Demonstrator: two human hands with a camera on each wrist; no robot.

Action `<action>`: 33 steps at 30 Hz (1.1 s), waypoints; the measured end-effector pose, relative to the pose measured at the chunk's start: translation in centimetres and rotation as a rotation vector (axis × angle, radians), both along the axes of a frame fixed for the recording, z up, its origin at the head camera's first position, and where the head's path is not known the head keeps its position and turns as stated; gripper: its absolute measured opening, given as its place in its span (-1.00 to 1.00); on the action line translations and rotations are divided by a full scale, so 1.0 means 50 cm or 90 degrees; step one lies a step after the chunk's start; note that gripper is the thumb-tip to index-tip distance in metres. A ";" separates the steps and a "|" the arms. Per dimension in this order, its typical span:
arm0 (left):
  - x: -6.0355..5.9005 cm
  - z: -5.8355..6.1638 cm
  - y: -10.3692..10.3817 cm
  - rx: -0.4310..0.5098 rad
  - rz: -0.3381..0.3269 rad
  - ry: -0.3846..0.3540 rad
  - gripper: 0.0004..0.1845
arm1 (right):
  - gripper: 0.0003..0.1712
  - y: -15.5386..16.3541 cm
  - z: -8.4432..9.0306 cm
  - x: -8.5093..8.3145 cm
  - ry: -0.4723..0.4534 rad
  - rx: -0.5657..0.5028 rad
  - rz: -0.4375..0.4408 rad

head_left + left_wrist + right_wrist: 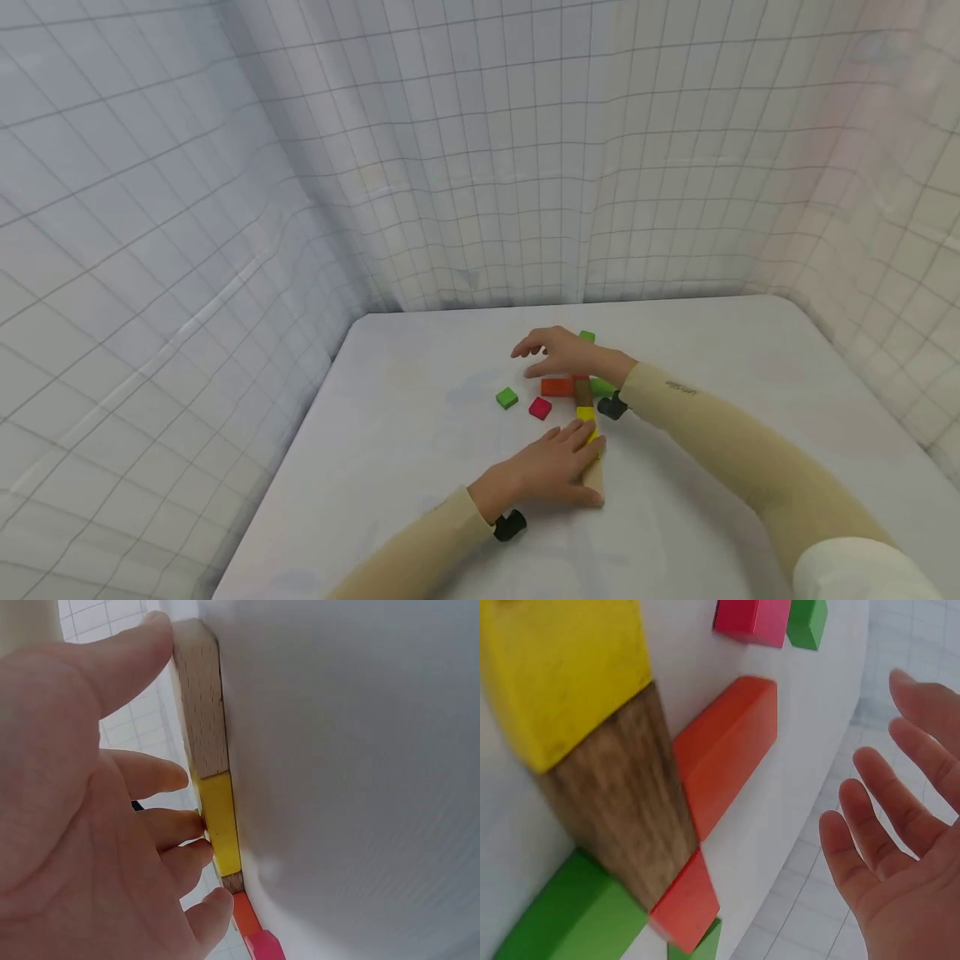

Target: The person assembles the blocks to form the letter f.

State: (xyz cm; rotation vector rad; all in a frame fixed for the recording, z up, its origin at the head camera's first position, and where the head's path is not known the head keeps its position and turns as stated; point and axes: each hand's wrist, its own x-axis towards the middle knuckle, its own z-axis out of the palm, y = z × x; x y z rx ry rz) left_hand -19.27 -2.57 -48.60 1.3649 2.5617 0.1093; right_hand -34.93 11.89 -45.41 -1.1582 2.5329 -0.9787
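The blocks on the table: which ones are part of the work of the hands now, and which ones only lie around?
In the work:
- left hand, touching the pale wooden block and yellow block
- brown block in the same row
- right hand, open, above the orange block

Lying about:
- green square block
- pink block

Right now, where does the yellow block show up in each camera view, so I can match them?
Head: yellow block sits at centre, just beyond the left hand, in a line of blocks.
Left wrist: yellow block at centre, at that hand's fingers.
Right wrist: yellow block fills the top left corner.
Shared landmark: the dark brown block adjoining it.
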 end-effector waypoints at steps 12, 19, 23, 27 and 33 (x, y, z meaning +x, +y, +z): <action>0.013 -0.011 -0.015 0.016 -0.006 0.046 -0.07 | -0.63 -0.066 -0.035 0.017 -0.029 0.124 0.020; 0.015 -0.013 -0.016 0.029 -0.012 0.060 -0.08 | -0.66 -0.082 -0.042 0.020 0.017 0.184 0.016; 0.017 -0.014 -0.017 0.031 -0.012 0.061 -0.09 | -0.67 -0.087 -0.044 0.020 0.034 0.193 0.019; 0.018 -0.014 -0.018 0.028 -0.012 0.065 -0.09 | -0.69 -0.091 -0.044 0.019 0.047 0.198 0.022; 0.014 -0.018 -0.019 0.027 -0.007 0.054 -0.07 | -0.70 -0.086 -0.039 0.018 0.040 0.191 0.002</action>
